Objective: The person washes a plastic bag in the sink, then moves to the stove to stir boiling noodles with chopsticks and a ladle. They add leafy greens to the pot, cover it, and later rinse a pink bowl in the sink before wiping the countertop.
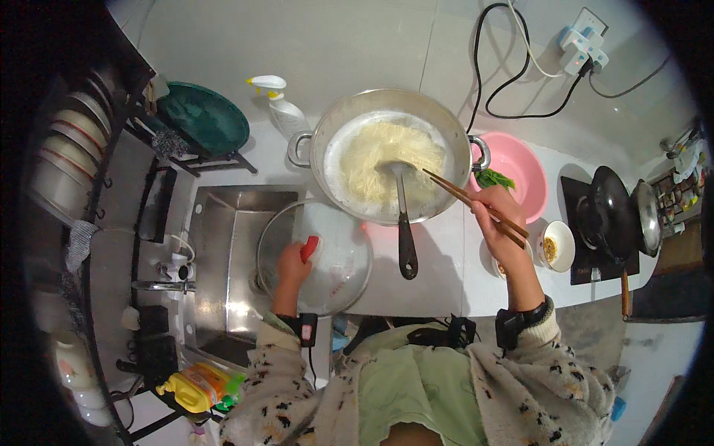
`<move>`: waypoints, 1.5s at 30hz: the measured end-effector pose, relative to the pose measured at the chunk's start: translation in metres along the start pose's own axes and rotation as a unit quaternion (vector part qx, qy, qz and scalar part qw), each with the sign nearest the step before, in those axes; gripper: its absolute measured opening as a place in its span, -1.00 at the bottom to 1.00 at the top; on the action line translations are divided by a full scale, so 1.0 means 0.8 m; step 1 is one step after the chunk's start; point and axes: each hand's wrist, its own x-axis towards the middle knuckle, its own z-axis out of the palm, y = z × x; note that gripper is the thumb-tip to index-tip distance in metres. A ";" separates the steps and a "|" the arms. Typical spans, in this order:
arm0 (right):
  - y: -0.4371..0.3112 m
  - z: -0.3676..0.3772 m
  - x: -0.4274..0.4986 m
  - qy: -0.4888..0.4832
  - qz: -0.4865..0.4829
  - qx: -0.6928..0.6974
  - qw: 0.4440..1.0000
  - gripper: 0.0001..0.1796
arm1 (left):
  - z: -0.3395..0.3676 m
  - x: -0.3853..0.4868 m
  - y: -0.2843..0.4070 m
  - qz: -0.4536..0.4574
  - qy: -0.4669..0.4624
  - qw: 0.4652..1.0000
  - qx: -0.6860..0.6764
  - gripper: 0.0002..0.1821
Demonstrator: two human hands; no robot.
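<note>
My left hand [294,267] grips the red knob [309,248] of a glass pot lid [340,273], which is over the counter and the right edge of the sink. In my right hand [496,220] is a pair of wooden chopsticks [452,190], their tips above the noodles' right side. Pale noodles [385,150] fill the middle of a wide two-handled metal pot [385,100], with whitish foam around them. A ladle [402,195] leans across the pot's near rim, its bowl on the noodles and its black handle pointing towards me.
Right of the pot, a pink basin [532,178] holds green leaves [493,179]. Small bowls, one white bowl [564,245] among them, stand near a black wok [608,212] on a cooktop. A metal sink [215,251] and a spray bottle [285,114] are at left.
</note>
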 end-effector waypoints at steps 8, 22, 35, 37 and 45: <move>0.000 -0.012 -0.001 0.020 -0.021 0.025 0.999 -0.94 | -0.123 -0.069 -0.011 -0.013 0.016 0.997 0.070 -0.65; 0.035 -0.009 -0.016 0.036 -0.006 0.072 0.997 -0.93 | -0.277 -0.007 0.098 0.084 0.051 0.995 0.019 -0.72; 0.031 -0.065 -0.057 0.214 0.014 0.073 0.974 -0.93 | -0.207 0.215 0.291 0.281 0.023 0.957 0.065 -0.68; 0.034 -0.073 -0.063 0.214 0.015 0.044 0.976 -0.92 | -0.181 0.240 0.310 0.300 0.012 0.951 0.079 -0.67; 0.048 -0.098 -0.078 0.197 0.001 0.000 0.980 -0.85 | -0.110 0.287 0.339 0.314 -0.071 0.945 0.052 -0.68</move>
